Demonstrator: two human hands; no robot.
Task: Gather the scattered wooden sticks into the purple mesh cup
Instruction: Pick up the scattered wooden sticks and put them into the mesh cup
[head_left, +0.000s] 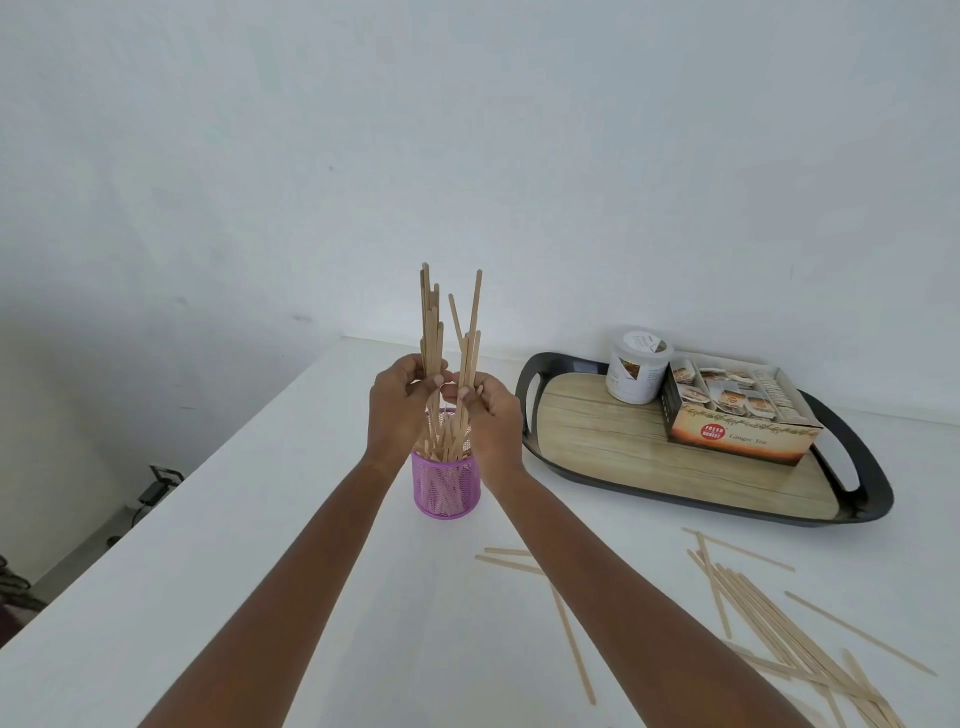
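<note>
On a white table (260, 571) against a bare wall, the purple mesh cup (445, 483) stands half full. Left hand (402, 400) and right hand (485, 410) each pinch upright sticks (431, 322) above it; lowering them straight avoids snagging. More scattered sticks (769, 613) lie nearby.
</note>
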